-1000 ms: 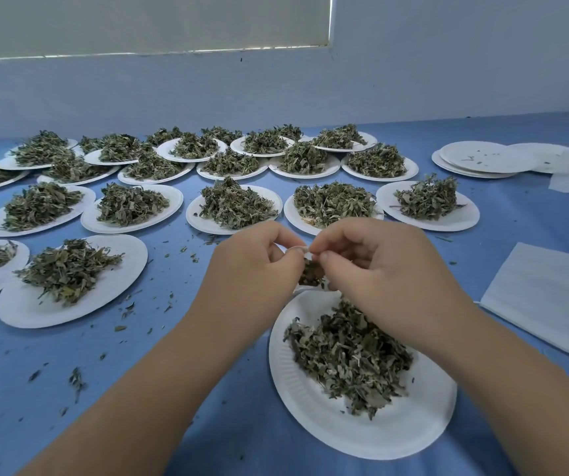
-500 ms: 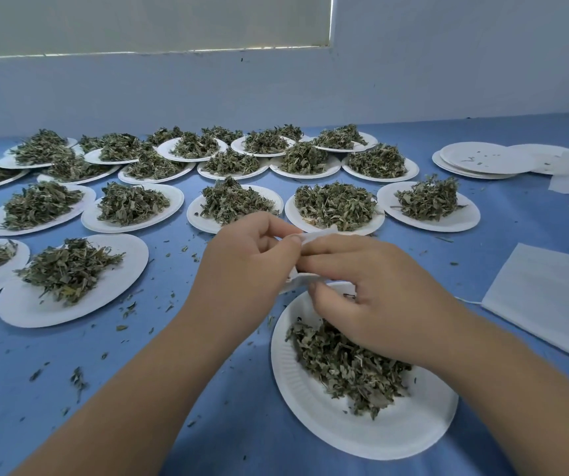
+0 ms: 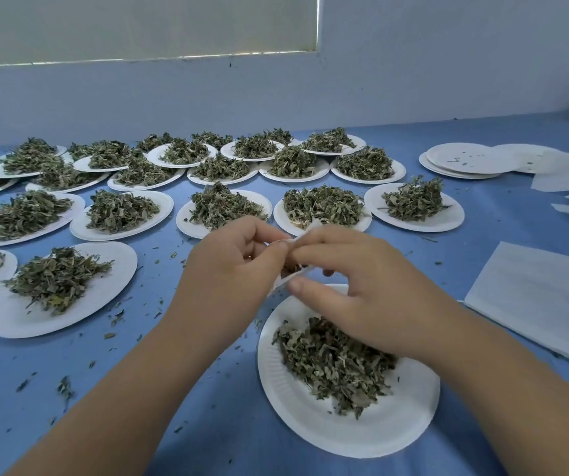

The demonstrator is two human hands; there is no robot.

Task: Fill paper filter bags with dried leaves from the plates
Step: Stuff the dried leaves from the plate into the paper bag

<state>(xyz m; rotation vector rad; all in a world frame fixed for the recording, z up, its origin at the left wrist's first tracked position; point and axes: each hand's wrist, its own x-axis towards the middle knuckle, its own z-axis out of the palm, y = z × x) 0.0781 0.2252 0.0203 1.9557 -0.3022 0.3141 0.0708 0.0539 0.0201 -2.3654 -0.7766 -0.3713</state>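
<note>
The left hand (image 3: 231,269) and right hand (image 3: 362,290) pinch a thin white filter bag (image 3: 289,280) in curled fingers (image 3: 324,250). It sits above a round, ridged paper plate (image 3: 310,424) of crumbly dried leaves (image 3: 331,362).

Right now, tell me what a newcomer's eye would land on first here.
First, the rows of white plates heaped with dried leaves, filling the far and left side of the blue table. Then, dead centre, the left hand and right hand pinch a small paper filter bag just above the nearest plate. At the far right sits a stack of empty plates, with a stack of white paper nearer.
</note>
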